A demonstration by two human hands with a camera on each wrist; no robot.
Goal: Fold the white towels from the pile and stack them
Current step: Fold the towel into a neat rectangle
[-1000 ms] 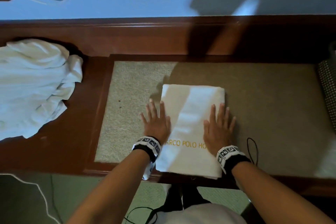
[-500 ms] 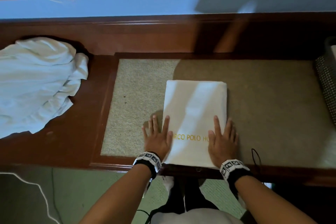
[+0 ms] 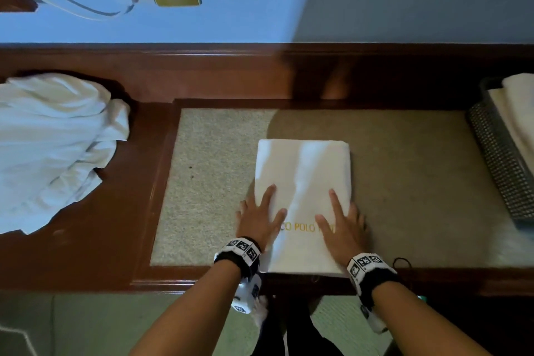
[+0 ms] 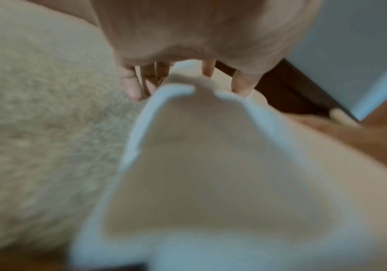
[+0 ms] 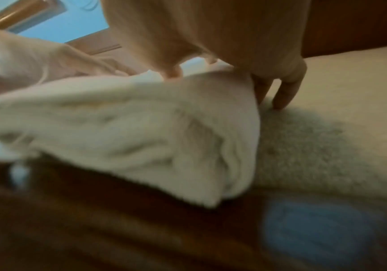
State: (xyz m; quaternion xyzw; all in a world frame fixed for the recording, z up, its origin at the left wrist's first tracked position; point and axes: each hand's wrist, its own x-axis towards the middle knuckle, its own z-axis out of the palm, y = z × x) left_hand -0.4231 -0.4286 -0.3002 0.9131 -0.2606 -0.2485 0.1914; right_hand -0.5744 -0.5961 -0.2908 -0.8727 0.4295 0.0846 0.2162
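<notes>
A folded white towel (image 3: 303,170) with gold lettering lies on the beige mat (image 3: 213,182), its near end at the table's front edge. My left hand (image 3: 260,217) holds its left side and my right hand (image 3: 342,220) its right side. On each hand the thumb and forefinger lie on top and the other fingers curl down along the edge. In the right wrist view the fingers (image 5: 283,95) touch the mat beside the towel (image 5: 141,132), whose near corner is raised. The left wrist view shows the towel (image 4: 211,165) blurred and close.
The pile of unfolded white towels (image 3: 52,147) lies on the wooden top at the left. A dark mesh basket (image 3: 502,159) at the right edge holds folded towels (image 3: 517,107). A wooden ledge and the wall run along the back.
Both hands slid back toward the towel's near end and shifted from lying flat on top to holding its two sides. The view moved and the basket came into sight.
</notes>
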